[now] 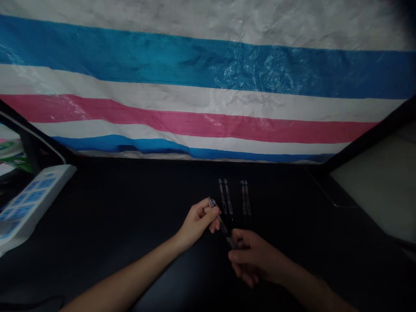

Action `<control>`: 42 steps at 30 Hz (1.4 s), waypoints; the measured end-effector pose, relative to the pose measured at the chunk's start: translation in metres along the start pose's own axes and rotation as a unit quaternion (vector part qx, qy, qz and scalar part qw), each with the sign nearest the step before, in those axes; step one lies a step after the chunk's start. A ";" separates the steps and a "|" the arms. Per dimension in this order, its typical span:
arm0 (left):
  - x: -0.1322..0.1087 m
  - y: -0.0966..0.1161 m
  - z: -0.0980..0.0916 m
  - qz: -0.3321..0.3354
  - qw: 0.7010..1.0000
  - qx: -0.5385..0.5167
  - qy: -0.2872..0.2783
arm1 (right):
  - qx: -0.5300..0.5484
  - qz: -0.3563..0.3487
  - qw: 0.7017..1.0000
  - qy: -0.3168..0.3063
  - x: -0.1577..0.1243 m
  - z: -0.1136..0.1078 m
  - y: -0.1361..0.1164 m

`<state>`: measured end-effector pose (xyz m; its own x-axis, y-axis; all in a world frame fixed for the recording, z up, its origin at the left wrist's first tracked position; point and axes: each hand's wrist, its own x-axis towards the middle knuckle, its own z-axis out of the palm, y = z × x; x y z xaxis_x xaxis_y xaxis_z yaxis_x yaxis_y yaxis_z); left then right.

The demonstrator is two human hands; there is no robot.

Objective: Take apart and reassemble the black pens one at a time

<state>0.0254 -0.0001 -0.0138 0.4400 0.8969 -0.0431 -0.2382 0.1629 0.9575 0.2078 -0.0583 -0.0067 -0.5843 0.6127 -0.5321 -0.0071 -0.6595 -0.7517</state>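
Both my hands hold one slim pen [222, 224] with a clear barrel over a black table [130, 208]. My left hand [199, 220] pinches its upper end, fingers closed. My right hand [255, 259] grips its lower dark end, fingers curled. Just beyond the hands, several more pens lie on the table in two pairs: one pair [225, 197] on the left and another pair [245, 198] to its right, all pointing away from me.
A striped plastic sheet [208, 95] in white, blue and pink hangs behind the table. A white power strip [29, 199] with blue sockets lies at the left edge. A pale panel [380, 182] stands at the right.
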 end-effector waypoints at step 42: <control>-0.001 0.001 0.004 0.014 0.997 0.008 0.081 | -0.204 -0.140 0.949 0.197 -0.002 0.006 -0.003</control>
<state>0.0284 -0.0022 -0.0117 0.2872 0.9559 -0.0616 -0.2340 0.1323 0.9632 0.2040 -0.0604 -0.0006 -0.2571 0.9068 -0.3340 0.2451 -0.2731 -0.9302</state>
